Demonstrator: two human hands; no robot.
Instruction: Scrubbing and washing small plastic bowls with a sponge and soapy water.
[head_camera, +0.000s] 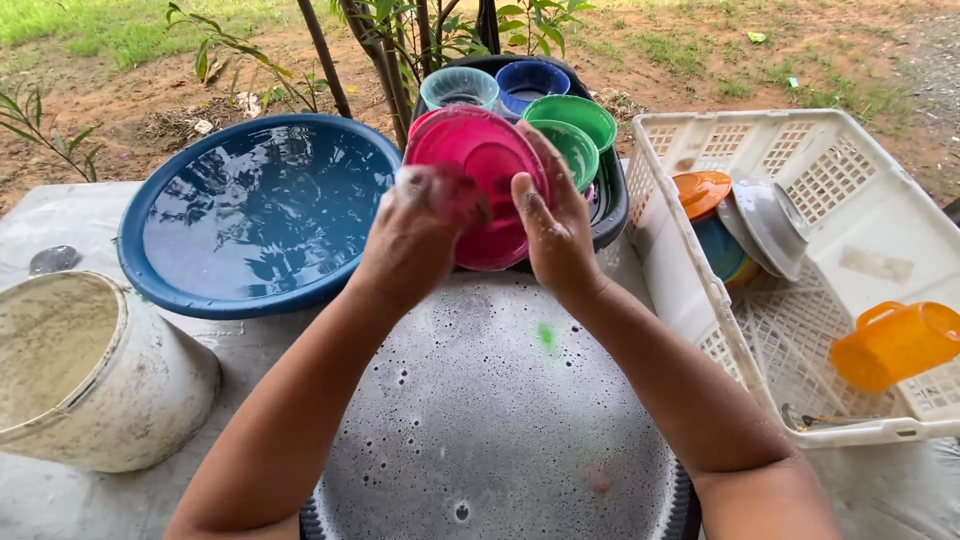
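Observation:
A pink plastic plate (490, 160) is held up on edge above a basin of soapy water (500, 420). My right hand (553, 225) grips the plate's right rim. My left hand (420, 225), wet and foamy, presses against the plate's left face; whether it holds a sponge I cannot tell. Both forearms reach out over the suds.
A blue basin of clear water (260, 215) sits at the left, a white bucket (90, 370) nearer. A dark tub behind holds green bowls (575, 125), a blue bowl (532, 80) and a clear bowl (460, 88). A white basket (860, 240) at the right holds plates and an orange cup (895, 343).

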